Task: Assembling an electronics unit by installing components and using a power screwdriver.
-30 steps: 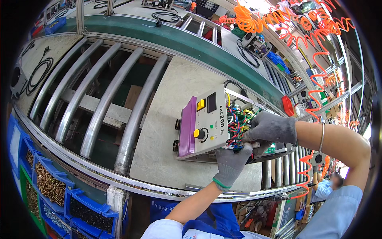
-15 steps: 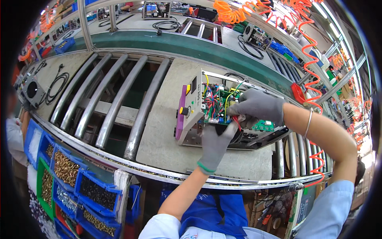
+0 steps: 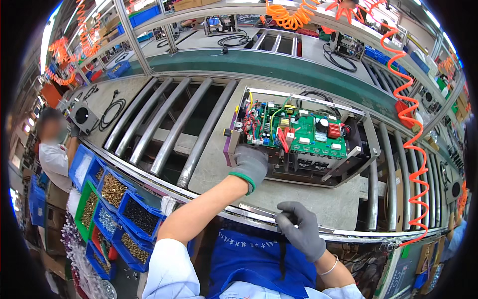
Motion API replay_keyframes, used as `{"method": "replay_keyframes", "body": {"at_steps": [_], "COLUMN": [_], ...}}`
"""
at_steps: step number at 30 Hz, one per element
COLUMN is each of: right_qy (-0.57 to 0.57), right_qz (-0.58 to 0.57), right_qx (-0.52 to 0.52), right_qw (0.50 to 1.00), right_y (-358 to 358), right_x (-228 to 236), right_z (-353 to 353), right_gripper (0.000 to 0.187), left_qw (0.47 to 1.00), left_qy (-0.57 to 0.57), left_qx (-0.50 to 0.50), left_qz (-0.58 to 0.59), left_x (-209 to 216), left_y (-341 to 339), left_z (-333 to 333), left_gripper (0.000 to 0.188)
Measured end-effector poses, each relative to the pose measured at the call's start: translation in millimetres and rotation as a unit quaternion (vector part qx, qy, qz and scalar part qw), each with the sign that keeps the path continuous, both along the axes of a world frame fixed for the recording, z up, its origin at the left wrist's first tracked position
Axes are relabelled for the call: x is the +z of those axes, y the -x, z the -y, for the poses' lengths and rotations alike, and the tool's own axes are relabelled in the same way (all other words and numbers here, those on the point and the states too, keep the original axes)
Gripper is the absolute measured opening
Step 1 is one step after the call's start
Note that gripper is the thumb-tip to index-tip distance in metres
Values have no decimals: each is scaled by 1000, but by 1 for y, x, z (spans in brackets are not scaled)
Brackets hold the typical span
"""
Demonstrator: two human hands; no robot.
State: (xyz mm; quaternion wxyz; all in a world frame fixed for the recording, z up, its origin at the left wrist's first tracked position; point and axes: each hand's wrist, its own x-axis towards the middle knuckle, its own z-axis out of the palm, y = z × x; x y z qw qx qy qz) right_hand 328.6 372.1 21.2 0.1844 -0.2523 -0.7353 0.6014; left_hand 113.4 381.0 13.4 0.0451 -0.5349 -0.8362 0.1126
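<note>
An electrical machine (image 3: 308, 133) with its casing open lies on the grey board (image 3: 318, 197). Its green circuit board, coloured wires and red parts are exposed. My left hand (image 3: 250, 167), gloved in grey with a green cuff, is closed at the near corner by the purple-edged front panel (image 3: 230, 149); its fingertips are partly hidden. Red wires (image 3: 284, 139) stick up from the near side of the circuit board. My gloved right hand (image 3: 302, 230) is apart from the machine, over the workbench's front edge, thumb and fingers apart, holding nothing visible. A thin metal strip (image 3: 256, 210) lies beside it.
Metal rollers (image 3: 196, 132) flank the board. Blue bins (image 3: 141, 219) of screws and small parts stand at the lower left. An orange coiled hose (image 3: 406, 94) hangs at the right. A co-worker (image 3: 55, 157) stands far left, near another machine (image 3: 83, 118).
My right hand has left the circuit board and come down to the front edge. My left hand has moved from the wires to the panel corner. The machine appears turned, and the view has shifted.
</note>
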Motion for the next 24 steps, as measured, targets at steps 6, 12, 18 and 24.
{"method": "replay_keyframes", "body": {"at_steps": [6, 12, 18, 24], "right_qy": [135, 130, 160, 104], "right_qz": [2, 17, -52, -112], "right_qx": [-40, -15, 53, -77], "right_qw": [990, 991, 984, 985], "right_y": [-16, -4, 59, 155], "right_x": [-19, -34, -73, -145], "right_z": [-1, -7, -47, -62], "right_gripper": [26, 27, 28, 33], "left_qw": [994, 988, 992, 975], "left_qy": [52, 23, -12, -78], "left_qx": [35, 12, 123, 117], "left_qz": [-93, -149, -2, 169], "left_x": [-16, -17, -14, -1], "left_y": [-10, -18, -31, -6], "left_z": [-9, 23, 27, 20], "left_gripper": [18, 43, 57, 34]}}
